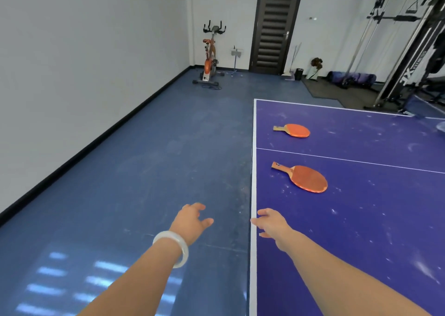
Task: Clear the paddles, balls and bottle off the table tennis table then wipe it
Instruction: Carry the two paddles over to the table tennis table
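From the head camera, the purple table tennis table [361, 231] fills the right side, its surface streaked with pale smudges; two paddles lie on it, both orange-red face up, both with handles pointing toward the table's white-lined edge that borders the open floor. The near paddle [305, 177] lies just on the near side of the thin white line crossing the table; the far paddle [295, 130] lies beyond that line, toward the far corner; the two are well apart. A pale shape at the table's right limit is cut off by the frame, and I cannot tell what it is.

Two hands reach forward, both holding nothing; the left hand [192, 219] hangs over the blue floor [144, 171] with fingers loosely spread, one white bangle [173, 250] on its wrist; the right hand [272, 224] hovers over the table's white-lined edge, fingers relaxed and apart.

Beyond stand one exercise bike [210, 55] by the wall, one dark door [274, 24], and one cable machine [409, 51].
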A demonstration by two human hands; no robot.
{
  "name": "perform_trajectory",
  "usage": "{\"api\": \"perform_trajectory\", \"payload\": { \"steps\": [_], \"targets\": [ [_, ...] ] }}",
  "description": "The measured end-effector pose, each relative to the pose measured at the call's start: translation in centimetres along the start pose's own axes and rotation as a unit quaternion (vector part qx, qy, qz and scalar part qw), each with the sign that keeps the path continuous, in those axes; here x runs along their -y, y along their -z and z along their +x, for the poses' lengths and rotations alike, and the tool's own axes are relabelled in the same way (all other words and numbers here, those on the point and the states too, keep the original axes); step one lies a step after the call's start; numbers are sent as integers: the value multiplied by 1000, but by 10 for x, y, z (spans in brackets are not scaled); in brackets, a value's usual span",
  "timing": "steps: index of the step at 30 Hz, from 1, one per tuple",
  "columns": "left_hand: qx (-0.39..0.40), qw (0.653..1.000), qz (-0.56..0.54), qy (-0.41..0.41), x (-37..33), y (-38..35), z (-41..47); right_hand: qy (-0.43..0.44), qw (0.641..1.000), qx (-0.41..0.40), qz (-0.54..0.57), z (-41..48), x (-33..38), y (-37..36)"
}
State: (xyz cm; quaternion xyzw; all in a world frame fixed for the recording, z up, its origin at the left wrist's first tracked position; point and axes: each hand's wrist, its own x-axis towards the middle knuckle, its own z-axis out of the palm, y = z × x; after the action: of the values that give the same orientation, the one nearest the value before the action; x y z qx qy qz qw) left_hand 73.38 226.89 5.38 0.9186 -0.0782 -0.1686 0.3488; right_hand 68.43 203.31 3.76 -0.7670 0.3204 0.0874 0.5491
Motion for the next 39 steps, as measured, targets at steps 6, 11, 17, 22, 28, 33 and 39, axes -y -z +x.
{"api": "perform_trajectory", "payload": {
  "steps": [6, 11, 17, 22, 28, 33, 39],
  "targets": [
    [61, 996, 34, -50, 28, 57, 124, -44, 994, -55, 82, 72, 60, -56],
    [139, 980, 87, -117, 27, 96, 213, -86, 979, -111, 150, 114, 108, -85],
    [202, 956, 81, -199, -6, 91, 302, -112, 961, -177, 180, 160, 130, -66],
    [221, 941, 96, -239, -44, 77, 387, -128, 945, -210, 217, 229, 140, -39],
    [242, 924, 133, -267, -99, 56, 477, -154, 933, -213, 244, 301, 152, -9],
    [294, 900, 149, -286, -132, 23, 528, -188, 917, -205, 285, 334, 148, 11],
    [356, 857, 171, -332, -167, -14, 594, -211, 873, -327, 294, 374, 131, 13]
  ]
}}
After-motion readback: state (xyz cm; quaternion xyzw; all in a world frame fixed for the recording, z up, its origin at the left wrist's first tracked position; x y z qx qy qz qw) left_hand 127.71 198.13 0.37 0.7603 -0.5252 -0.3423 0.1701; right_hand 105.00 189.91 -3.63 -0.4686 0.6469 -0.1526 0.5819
